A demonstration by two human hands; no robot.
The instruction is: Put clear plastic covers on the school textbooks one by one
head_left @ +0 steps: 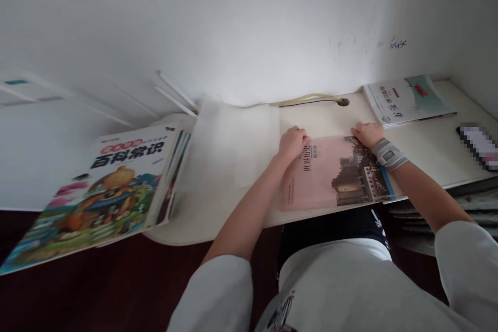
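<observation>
A pink book (315, 181) with a castle photo on its cover lies at the table's front edge, before my body. My left hand (294, 142) is closed at its far left corner, fingers curled over the edge. At the far right corner my right hand (368, 135) is also closed on the book, with a grey band on that wrist. Left of the book spreads a pale, seemingly translucent sheet (237, 140); whether it joins the book I cannot tell. The undersides of my fingers are hidden.
A stack of large picture books (128, 181) overhangs the left end of the white table (202, 228). Several booklets (406, 98) lie at the back right, near a phone (480, 145). A yellow cable (307, 98) runs along the wall into a hole.
</observation>
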